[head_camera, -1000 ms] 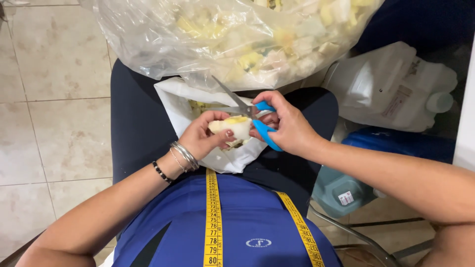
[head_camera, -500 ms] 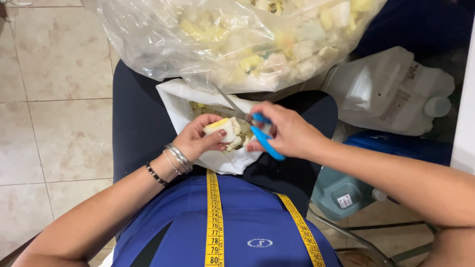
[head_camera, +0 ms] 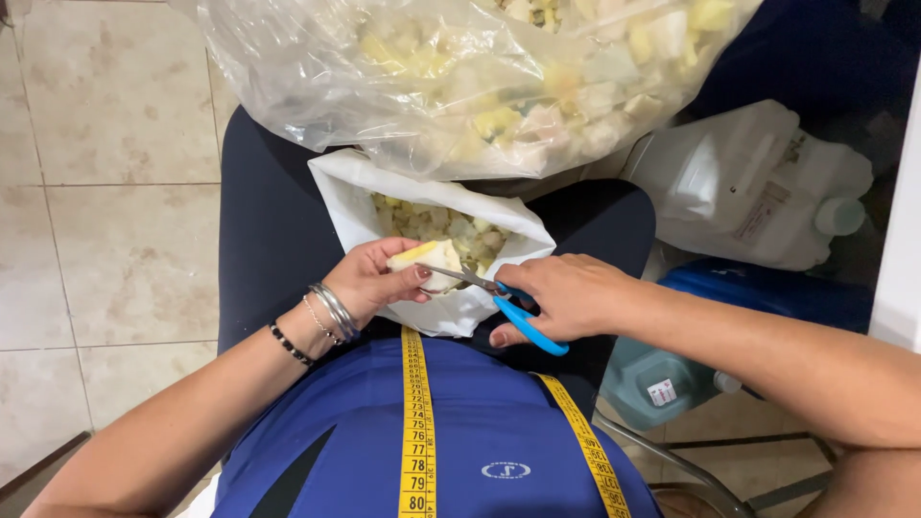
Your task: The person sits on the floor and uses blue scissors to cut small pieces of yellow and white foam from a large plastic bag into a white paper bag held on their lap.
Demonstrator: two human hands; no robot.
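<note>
Above a tiled floor (head_camera: 106, 249), the soft yellow foam piece (head_camera: 427, 259), gripped by the left hand (head_camera: 369, 280), has been lowered over the white bag (head_camera: 446, 245) since before, with blue-handled scissors (head_camera: 499, 299), grasped by the right hand (head_camera: 566, 295), cutting into it.

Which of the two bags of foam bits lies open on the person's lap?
The small white bag, its mouth open beside the left hand. The big clear plastic bag sits farther off, past the knees.
</note>
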